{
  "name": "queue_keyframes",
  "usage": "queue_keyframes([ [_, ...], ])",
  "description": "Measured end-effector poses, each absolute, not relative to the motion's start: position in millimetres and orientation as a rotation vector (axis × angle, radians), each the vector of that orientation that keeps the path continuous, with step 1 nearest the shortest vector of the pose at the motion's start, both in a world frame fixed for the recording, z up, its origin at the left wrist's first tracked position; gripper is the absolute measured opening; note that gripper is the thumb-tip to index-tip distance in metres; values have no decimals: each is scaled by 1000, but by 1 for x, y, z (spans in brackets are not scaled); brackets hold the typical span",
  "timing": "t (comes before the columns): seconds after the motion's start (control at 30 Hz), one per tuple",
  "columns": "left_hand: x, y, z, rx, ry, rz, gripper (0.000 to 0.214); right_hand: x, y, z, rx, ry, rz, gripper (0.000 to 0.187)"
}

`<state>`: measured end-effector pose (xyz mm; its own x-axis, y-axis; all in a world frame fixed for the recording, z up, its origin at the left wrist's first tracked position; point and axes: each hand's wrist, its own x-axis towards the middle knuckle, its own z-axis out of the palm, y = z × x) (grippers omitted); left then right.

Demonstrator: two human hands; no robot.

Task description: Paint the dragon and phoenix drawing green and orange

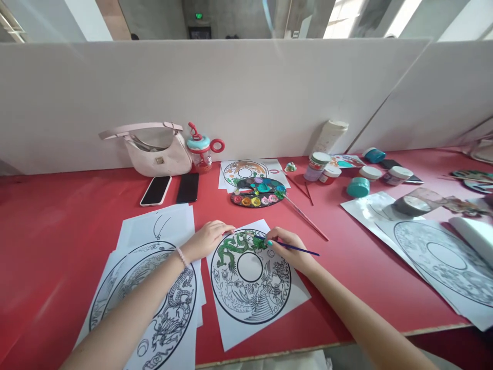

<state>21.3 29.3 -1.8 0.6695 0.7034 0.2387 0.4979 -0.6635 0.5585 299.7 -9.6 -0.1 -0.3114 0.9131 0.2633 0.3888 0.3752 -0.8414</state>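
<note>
A sheet with a printed round dragon design lies on the red table in front of me; its upper left dragon is painted green. My right hand is closed on a thin blue paintbrush, whose tip touches the green area near the top of the ring. My left hand rests with curled fingers on the sheet's upper left corner, holding it flat. A dark paint palette with several coloured blobs lies just beyond the sheet.
A stack of similar printed sheets lies to the left. Two phones, a pink bag and a small bottle stand at the back. Paint jars, loose brushes and more sheets fill the right side.
</note>
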Motion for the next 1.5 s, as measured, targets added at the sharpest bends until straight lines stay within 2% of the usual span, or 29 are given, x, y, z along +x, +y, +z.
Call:
queue_keyframes([
  [0.27,21,30,-3,2437,955,577,36,304,-10,0,-1119,-1884,838,32],
  [1.5,21,30,-7,2461,971,588,36,304,-11,1,-1073,-1965,828,38],
])
